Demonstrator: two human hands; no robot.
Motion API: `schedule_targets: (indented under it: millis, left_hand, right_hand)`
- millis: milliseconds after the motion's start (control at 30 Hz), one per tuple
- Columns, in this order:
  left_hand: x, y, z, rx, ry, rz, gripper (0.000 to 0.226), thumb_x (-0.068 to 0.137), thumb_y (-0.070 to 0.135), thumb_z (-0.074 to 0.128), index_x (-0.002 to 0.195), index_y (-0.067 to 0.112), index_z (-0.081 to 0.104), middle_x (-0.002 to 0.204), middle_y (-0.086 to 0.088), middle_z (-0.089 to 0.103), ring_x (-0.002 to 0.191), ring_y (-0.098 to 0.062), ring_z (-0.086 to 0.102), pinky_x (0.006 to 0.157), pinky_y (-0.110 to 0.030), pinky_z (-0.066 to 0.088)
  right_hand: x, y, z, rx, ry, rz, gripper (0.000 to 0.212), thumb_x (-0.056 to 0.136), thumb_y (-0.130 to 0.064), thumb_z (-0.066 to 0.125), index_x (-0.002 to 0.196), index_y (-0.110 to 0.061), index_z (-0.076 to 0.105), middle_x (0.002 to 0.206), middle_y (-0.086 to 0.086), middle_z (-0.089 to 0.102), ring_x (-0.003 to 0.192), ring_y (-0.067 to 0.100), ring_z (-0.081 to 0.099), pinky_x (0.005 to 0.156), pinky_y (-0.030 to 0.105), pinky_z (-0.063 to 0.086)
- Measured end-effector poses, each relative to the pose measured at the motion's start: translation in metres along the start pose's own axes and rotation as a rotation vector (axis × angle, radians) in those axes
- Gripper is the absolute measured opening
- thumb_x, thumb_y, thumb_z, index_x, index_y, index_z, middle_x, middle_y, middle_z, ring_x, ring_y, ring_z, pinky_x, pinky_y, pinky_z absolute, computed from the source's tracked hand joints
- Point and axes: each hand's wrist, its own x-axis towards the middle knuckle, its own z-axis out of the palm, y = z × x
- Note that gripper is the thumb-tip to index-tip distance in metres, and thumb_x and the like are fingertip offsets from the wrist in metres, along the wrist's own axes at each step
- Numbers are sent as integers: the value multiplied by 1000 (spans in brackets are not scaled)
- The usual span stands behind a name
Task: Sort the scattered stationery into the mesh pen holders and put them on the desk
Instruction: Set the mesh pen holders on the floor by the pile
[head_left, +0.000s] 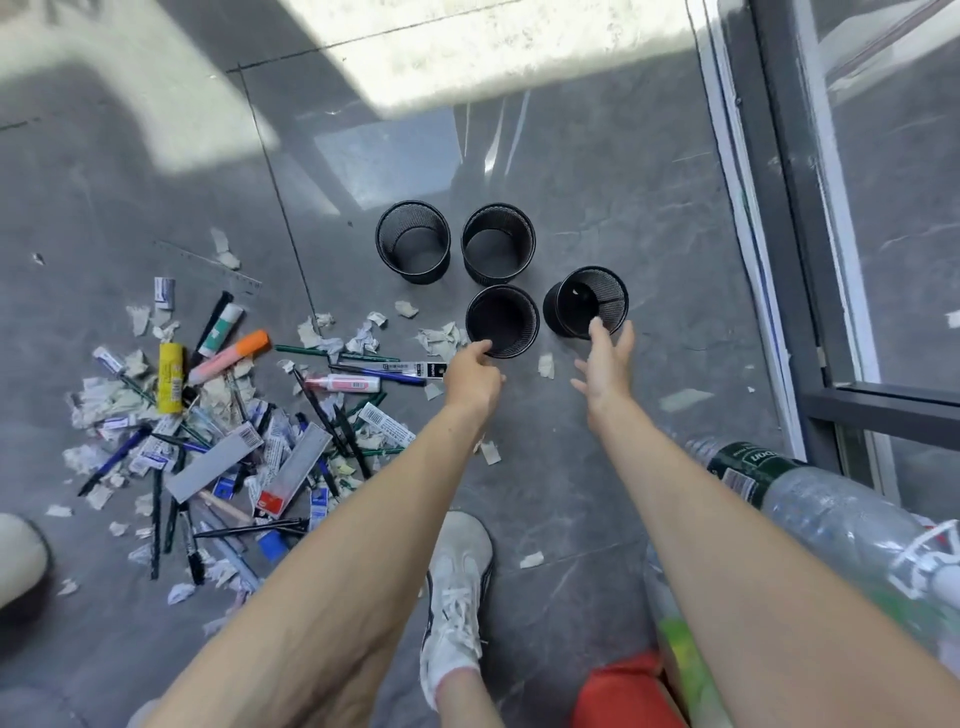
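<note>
Bare hands (540, 364) open, perhaps touching mesh holders (540, 312)

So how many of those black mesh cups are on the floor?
4: far-left black mesh pen holder, far-right one, near-left one at the left hand, near-right one by the right hand.

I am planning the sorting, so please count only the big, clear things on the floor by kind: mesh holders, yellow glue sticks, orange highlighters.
Mesh pen holders: 4
Yellow glue sticks: 1
Orange highlighters: 1
Total: 6
</note>
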Motion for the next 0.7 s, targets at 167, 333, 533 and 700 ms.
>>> schedule_targets:
  millis: [167,333,533,700]
  left_hand:
    - [-22,7,-39,-64,36,-17,52,84,-11,40,129,12,53,97,-8,61,90,-26,59,77,-33,47]
    - [-47,5,-95,-75,34,-17,51,85,-10,44,131,12,49,104,-10,59,86,-22,61,87,-36,51]
    - [-76,-29,-173,-74,-3,8,36,87,-3,44,121,6,53,97,-13,59,75,-22,58,53,-23,40]
    - [-98,-85,-251,-40,5,17,22,87,1,49,107,7,57,87,-13,58,68,-23,57,61,-25,41]
  right_hand:
    - [-31,10,12,-143,98,23,77,84,-25,54,148,-20,12,142,15,38,112,26,46,103,50,40]
    - [-68,16,42,-364,-58,16,56,87,-17,51,140,-11,34,111,3,43,94,22,43,81,30,42]
    - [-143,40,100,-657,-227,-119,19,90,-17,48,80,-14,65,95,15,59,91,32,56,76,35,44]
    - [-219,84,145,-748,-307,-210,26,87,-13,47,91,8,62,69,18,48,63,19,40,60,28,31]
